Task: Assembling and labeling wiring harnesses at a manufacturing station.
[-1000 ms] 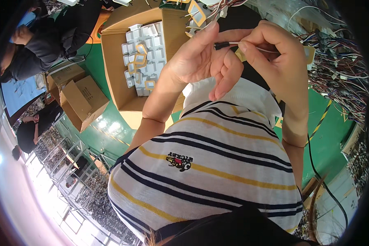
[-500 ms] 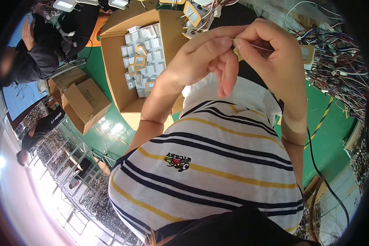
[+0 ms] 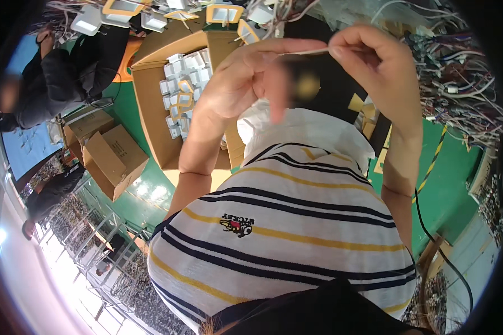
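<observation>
A thin white wire (image 3: 314,52) spans the gap between my two hands above my lap. My right hand (image 3: 379,75) pinches it between thumb and bent fingers. My left hand (image 3: 235,81) has its other end at the thumb and index finger; that index finger stretches along the wire toward the right hand. The lower fingers of the left hand hang down, smeared by motion. Below the wire, a small blurred yellowish thing (image 3: 307,86) shows against a black surface; I cannot make out what it is.
An open cardboard box (image 3: 151,106) of white square parts stands ahead left. Yellow-rimmed white square units (image 3: 224,14) line the far edge. Bundled wires (image 3: 458,84) lie at the right. Further left are another carton (image 3: 117,159) and a person in dark clothes (image 3: 67,72).
My hands have drawn apart, the left one moving left, and the white wire now shows between them. More yellow-rimmed units have come into view at the top.
</observation>
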Motion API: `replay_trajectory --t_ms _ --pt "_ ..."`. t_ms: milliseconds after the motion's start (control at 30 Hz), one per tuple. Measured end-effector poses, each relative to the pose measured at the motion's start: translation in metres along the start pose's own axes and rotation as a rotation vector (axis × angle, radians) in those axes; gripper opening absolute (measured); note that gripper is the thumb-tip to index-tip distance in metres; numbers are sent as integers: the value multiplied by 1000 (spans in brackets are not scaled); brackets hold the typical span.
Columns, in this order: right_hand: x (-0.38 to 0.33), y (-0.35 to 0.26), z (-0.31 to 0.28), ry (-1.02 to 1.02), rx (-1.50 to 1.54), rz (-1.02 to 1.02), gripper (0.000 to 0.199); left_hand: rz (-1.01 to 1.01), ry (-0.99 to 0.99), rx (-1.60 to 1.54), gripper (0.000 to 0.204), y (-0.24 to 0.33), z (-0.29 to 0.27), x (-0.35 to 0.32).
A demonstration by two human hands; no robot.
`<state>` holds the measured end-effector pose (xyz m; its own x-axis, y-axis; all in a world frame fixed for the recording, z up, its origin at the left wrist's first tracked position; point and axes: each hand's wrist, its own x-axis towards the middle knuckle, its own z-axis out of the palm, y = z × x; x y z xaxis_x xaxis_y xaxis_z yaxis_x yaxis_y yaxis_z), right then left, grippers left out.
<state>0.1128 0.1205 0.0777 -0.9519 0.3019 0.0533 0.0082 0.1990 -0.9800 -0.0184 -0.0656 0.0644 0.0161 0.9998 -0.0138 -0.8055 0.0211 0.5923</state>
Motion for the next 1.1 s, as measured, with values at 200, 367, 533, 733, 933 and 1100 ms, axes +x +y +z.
replay_trajectory --t_ms 200,367,533,733,933,1100 --pt "13 -14 -8 -26 -624 -154 10 122 442 849 33 -22 -15 25" --pt "7 16 -17 -6 -525 -222 11 51 634 888 12 -45 -29 57" --pt "-55 75 -24 243 -604 -302 13 106 457 285 11 -80 -64 79" --pt "-90 142 -15 130 -639 102 11 -167 447 -239 12 -132 -83 93" --pt "-93 149 4 124 -1006 56 9 -175 524 -351 12 -148 -98 94" --pt "-88 147 4 40 -1178 100 10 -156 547 -343 9 -151 -99 95"
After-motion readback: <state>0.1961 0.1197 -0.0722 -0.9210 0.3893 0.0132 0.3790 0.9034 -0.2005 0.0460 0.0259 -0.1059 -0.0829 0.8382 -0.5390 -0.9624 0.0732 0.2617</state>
